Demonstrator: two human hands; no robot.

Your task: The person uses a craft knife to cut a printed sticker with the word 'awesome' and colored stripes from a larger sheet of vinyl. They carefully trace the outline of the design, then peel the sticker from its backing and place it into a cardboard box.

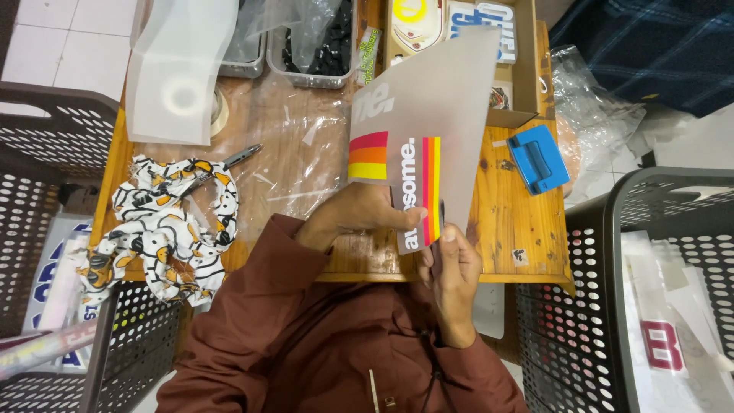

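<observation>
I hold a translucent grey film sheet (436, 115) upright over a small wooden table (512, 229). The sheet carries white lettering and red, orange and yellow stripes. My left hand (359, 214) grips its lower left part, thumb across the front. My right hand (453, 268) pinches the bottom edge near the striped corner. Both sleeves are brown-red.
A patterned white, black and orange cloth (164, 229) lies at the table's left, with pliers (233, 160) beside it. A blue plastic tool (539, 158) rests at right. Clear film sheets (183, 69), trays of black parts (321, 46) and a cardboard box (524, 99) sit behind. Dark perforated baskets (612, 306) flank the table.
</observation>
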